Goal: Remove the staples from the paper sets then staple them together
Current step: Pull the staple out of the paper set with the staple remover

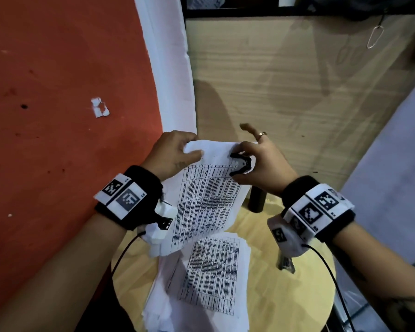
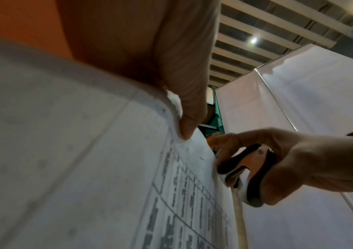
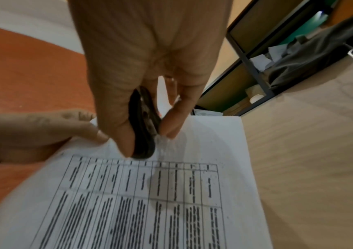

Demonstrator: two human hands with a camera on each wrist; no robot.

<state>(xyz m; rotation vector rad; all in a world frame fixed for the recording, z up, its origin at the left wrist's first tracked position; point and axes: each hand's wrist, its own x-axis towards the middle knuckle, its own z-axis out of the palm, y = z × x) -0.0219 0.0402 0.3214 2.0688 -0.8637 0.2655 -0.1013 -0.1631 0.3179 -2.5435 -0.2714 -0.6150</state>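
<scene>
paper set (image 1: pixel 205 195) is held up over the desk (image 1: pixel 285 291); the loose pile (image 1: pixel 201 283) below looks already unstapled. left hand (image 1: pixel 173 152) pinches the top corner, right hand (image 1: pixel 256 161) squeezes a staple remover (image 1: pixel 241 165) at the top edge. removal is underway, i judge; stapling is still left.

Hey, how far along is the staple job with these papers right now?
Early on. In hand: the left hand holds up a paper set while the right hand squeezes the staple remover at its top edge. More printed sheets lie loose on the round table; whether they are already unstapled can't be told. Left: stapling everything together.
</scene>
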